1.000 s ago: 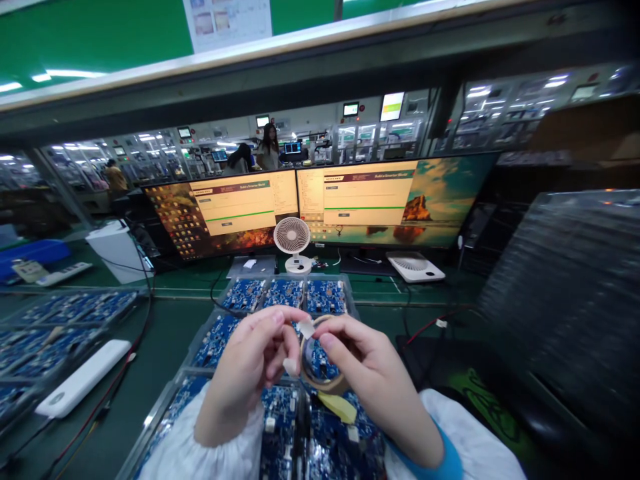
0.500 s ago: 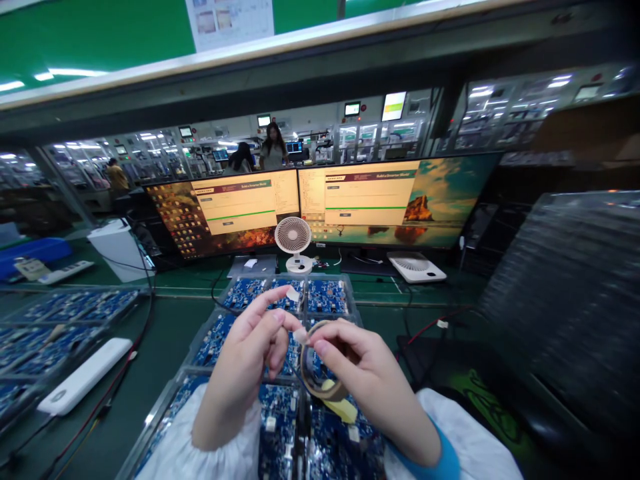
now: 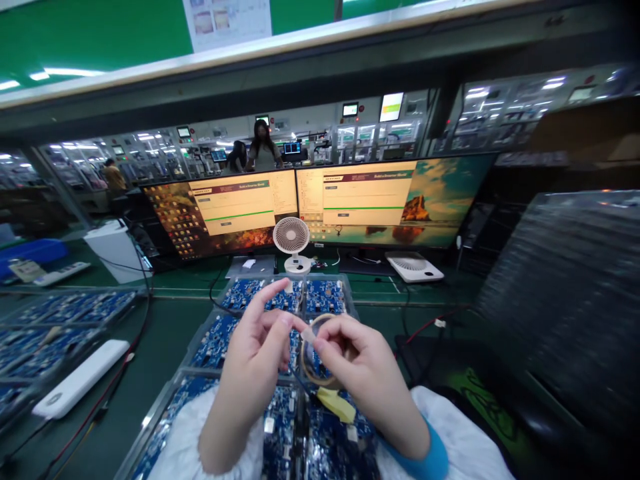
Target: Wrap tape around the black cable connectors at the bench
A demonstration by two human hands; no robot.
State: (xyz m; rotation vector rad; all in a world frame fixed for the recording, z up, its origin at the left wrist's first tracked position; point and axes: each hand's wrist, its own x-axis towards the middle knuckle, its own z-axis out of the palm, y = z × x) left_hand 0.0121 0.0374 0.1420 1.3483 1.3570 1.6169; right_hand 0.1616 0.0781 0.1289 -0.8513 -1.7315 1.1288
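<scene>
My left hand [image 3: 253, 360] is raised over the circuit boards [image 3: 325, 298], its index finger stretched out with a small pale piece of tape [image 3: 289, 287] at the tip. The thumb presses against another finger, whose tip meets a short tape end [image 3: 309, 335]. On the other side, my right hand [image 3: 367, 363] pinches that tape end between thumb and index finger. A tan roll of tape [image 3: 316, 381] hangs by these fingers, partly hidden by them. Below it, a yellow piece [image 3: 337, 405] lies above the blue boards in their clear tray [image 3: 187, 365].
Two monitors [image 3: 235, 207] stand behind a small white fan [image 3: 291, 237]. On the left are a long white device [image 3: 83, 379], cables and another tray of boards [image 3: 75, 313]. A stack of clear trays [image 3: 570, 287] rises at the right. Other people [image 3: 264, 147] are in the background.
My right fingers have shifted slightly over the tape end, and the roll has turned a little behind them. The left hand has moved slightly right, its index finger still raised.
</scene>
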